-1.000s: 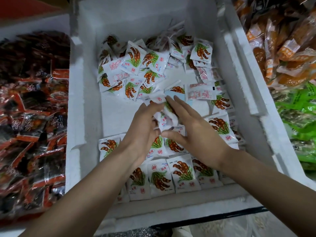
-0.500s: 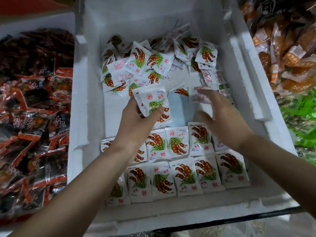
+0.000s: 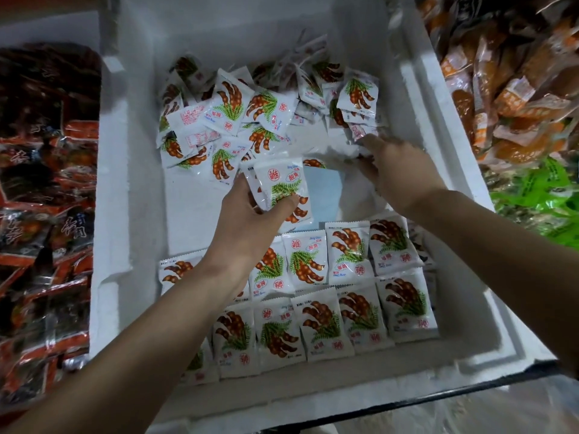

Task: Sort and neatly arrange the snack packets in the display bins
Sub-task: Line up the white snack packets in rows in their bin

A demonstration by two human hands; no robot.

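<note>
Pinched in the left grip [image 3: 250, 220] is a small stack of white foil snack packets printed with brown pods and green leaves [image 3: 282, 186]. The thumb lies across the front of the top packet and the fingers sit behind the stack. The stack is held upright above the bare middle of the white foam display bin [image 3: 131, 183].

The right grip [image 3: 398, 170] is wide, with fingers stretched out and holding nothing. Its blurred fingertips [image 3: 365, 142] touch the loose packets at the right edge of the jumbled heap of matching white packets [image 3: 238, 114]. That heap fills the far end of the bin, its packets lying at all angles, some face down.

At the near end, two tidy overlapping rows of the same packets [image 3: 316, 324] lie flat side by side. The left forearm crosses over their left part. Between the rows and the heap, a pale blue sheet [image 3: 326, 189] lies on the bin floor, just beside the held stack.

A neighbouring bin on the left holds red and black wrapped snacks [image 3: 47, 214]. To the right lie orange clear-wrapped snacks [image 3: 517, 89], with bright green packets [image 3: 539, 195] nearer than them.
</note>
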